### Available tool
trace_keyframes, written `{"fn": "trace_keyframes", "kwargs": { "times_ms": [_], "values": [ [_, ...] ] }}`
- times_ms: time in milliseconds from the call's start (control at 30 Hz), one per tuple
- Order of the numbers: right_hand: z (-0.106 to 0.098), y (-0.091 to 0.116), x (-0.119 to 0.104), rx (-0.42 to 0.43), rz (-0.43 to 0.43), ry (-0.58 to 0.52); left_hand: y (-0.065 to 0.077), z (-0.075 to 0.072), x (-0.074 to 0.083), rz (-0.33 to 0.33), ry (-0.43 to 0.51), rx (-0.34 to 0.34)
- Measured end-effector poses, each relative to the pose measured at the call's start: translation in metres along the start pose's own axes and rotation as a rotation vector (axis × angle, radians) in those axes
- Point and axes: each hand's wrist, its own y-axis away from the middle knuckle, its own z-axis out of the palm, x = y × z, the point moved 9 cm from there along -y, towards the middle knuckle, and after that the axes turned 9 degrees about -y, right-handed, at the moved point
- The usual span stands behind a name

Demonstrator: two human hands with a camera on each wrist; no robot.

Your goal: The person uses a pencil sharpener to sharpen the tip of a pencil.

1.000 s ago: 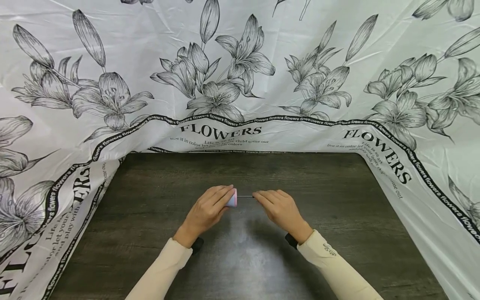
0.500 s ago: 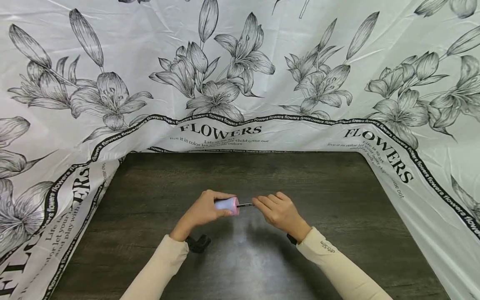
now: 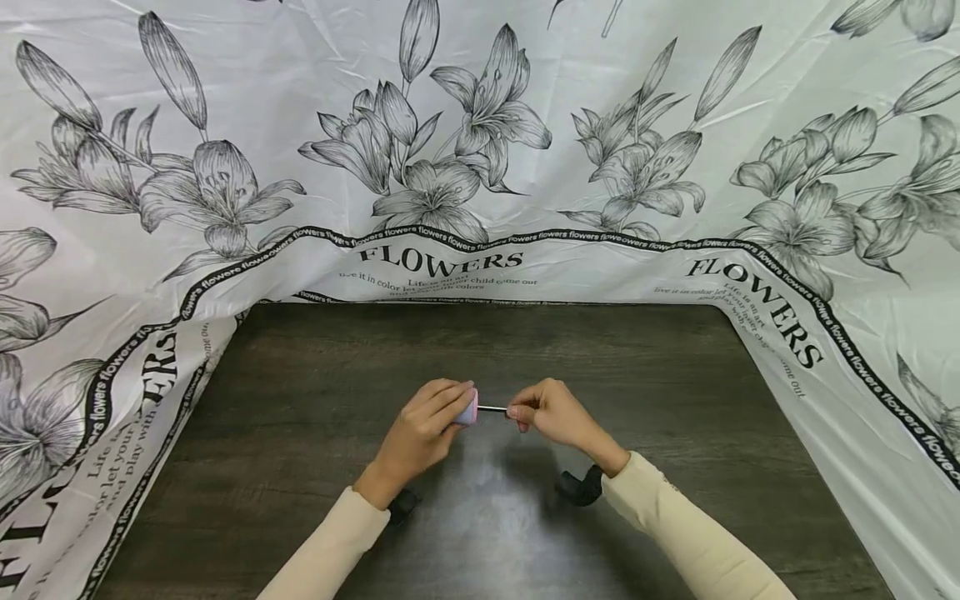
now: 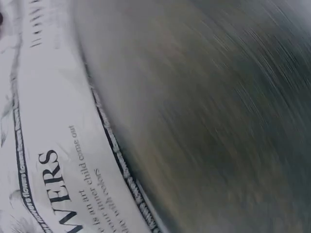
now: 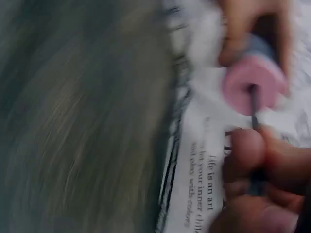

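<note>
My left hand [image 3: 420, 429] grips a lavender, pink-ended pencil sharpener [image 3: 469, 408], fingers wrapped over its top. From the right, my right hand [image 3: 558, 414] pinches a slim dark pencil [image 3: 492, 408] between thumb and fingertips. In the right wrist view the sharpener's round pink face [image 5: 238, 92] shows a central hole, and the pencil's far end is hidden inside it. The pencil lies roughly level, with a short stretch bare between the two hands. Both are held above the dark table. Neither hand nor sharpener shows in the left wrist view, which is blurred.
A dark wood-grain table [image 3: 480, 342] lies under the hands. White cloth [image 3: 525, 192] with black flower drawings and lettering hangs behind it and along both sides. Black wrist-camera mounts [image 3: 581, 486] sit below the wrists.
The left hand rolled to bare the sharpener's side, then rolled back over it. My right hand has turned so its thumb-and-finger pinch shows. The sharpener and pencil stayed near the same spot.
</note>
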Motion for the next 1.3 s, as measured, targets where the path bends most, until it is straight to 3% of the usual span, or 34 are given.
{"fn": "trace_keyframes", "kwargs": {
  "times_ms": [33,100,133,200,267,333,467,600,733,867,1100,1200,1300],
  "values": [
    [0.002,0.0,0.008,-0.043,0.127,-0.125,0.001,-0.004,0.006,0.071,-0.053,0.055],
    [0.005,0.001,0.018,-0.107,0.295,-0.286,0.003,-0.009,0.014,0.17,-0.127,0.127],
    [0.005,0.002,0.02,-0.121,0.336,-0.32,0.003,-0.01,0.016,0.196,-0.153,0.143],
    [0.005,0.001,0.016,-0.131,0.306,-0.283,0.003,-0.01,0.016,0.202,-0.179,0.124],
    [0.003,-0.002,0.009,-0.103,0.192,-0.121,0.003,-0.007,0.012,0.157,-0.156,0.028],
    [0.001,-0.003,-0.001,-0.04,0.032,0.1,0.001,-0.001,0.005,0.067,-0.102,-0.101],
    [0.002,0.007,-0.026,0.157,-0.333,0.537,0.0,0.012,-0.018,-0.202,0.08,-0.356],
    [0.006,0.026,-0.044,0.343,-0.647,0.74,0.007,0.02,-0.04,-0.454,0.31,-0.569],
    [0.014,0.042,-0.052,0.414,-0.853,0.858,0.015,0.028,-0.048,-0.575,0.534,-0.731],
    [0.024,0.054,-0.052,0.454,-0.998,0.979,0.022,0.034,-0.047,-0.622,0.796,-0.827],
    [0.035,0.066,-0.052,0.49,-1.187,1.051,0.036,0.044,-0.037,-0.749,1.205,-0.935],
    [0.036,0.069,-0.055,0.5,-1.24,1.049,0.036,0.046,-0.033,-0.765,1.279,-0.942],
    [0.035,0.068,-0.057,0.51,-1.238,1.03,0.032,0.047,-0.035,-0.733,1.204,-0.894]
  ]
}}
